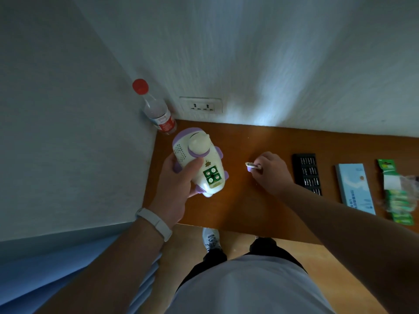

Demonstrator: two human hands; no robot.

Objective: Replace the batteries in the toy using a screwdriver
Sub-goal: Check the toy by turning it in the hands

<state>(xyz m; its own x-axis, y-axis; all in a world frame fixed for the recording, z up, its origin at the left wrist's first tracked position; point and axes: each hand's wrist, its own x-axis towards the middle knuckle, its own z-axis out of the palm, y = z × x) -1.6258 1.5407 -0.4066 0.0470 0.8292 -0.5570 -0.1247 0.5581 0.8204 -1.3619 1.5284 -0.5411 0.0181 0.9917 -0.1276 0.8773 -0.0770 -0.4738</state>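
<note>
- Head view: left hand wrapped around the toy, held up over the left end of the worktop, battery bay turned toward the camera.
- Bay open, cover off; four batteries seated in it, ends showing against green.
- Right hand low over the worktop, thumb and fingertips pinched on a small purple-and-white piece, likely the bay cover; other fingers curled in.
- No screwdriver in either hand; black bit case lying just right of the right hand, then a pale blue box, then green battery packs at the far right.
- Bottle standing in the corner behind the toy, near the wall sockets.
- Cannot tell whether the seated cells are old or new.
- Risk: tilting the toy further with the bay uncovered, letting cells drop onto the worktop or floor.
- Risk: any loose screw too small to make out, easily lost on the dim brown surface.
- Risk: mixing removed cells with fresh ones if set down near the packs.
- Risk: toy swung back into the bottle, knocking it over.
</note>
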